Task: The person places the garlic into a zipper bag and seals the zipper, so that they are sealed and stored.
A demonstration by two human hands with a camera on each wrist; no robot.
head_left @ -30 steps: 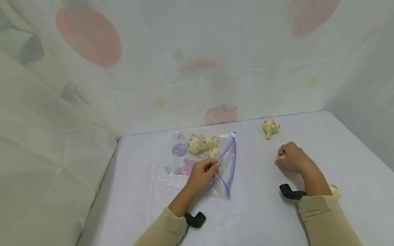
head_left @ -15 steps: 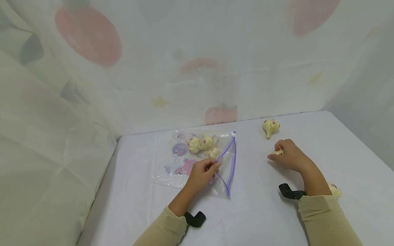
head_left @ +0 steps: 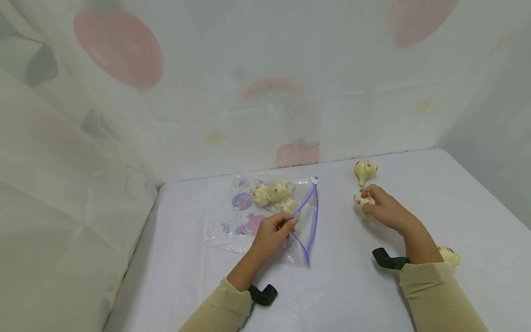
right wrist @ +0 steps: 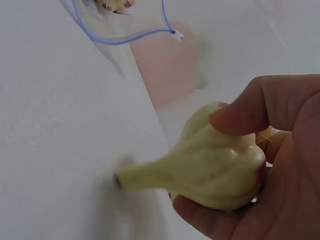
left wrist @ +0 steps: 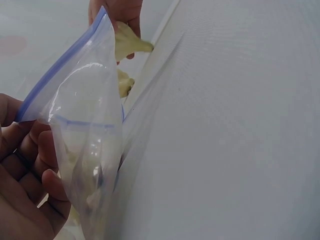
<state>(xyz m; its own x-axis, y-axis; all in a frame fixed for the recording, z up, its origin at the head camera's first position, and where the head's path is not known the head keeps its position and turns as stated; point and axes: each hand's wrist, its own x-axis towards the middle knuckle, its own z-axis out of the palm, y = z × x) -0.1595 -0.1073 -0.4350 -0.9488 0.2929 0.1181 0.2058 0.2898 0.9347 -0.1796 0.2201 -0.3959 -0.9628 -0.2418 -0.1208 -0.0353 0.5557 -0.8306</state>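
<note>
My left hand (head_left: 271, 235) pinches the upper edge of a clear zip bag (head_left: 226, 240) with a purple seal, keeping its mouth apart. Inside the bag lie several pale garlic bulbs (head_left: 262, 195). My right hand (head_left: 387, 210) grips another garlic bulb (right wrist: 215, 165) between thumb and fingers; in the right wrist view its stem points left over the table. A further garlic bulb (head_left: 365, 171) rests just beyond that hand. In the left wrist view the bag's purple lip (left wrist: 65, 62) runs up from the pinching fingers, with the held bulb (left wrist: 127, 42) behind it.
One more garlic bulb (head_left: 449, 255) lies beside the right forearm, partly hidden by it. A white cloth covers the table (head_left: 340, 286). Printed fabric curtains (head_left: 265, 115) rise along the back and sides.
My right hand has moved left and slightly away from me, bringing the gripped garlic bulb with it. The left hand and the bag have stayed in place.
</note>
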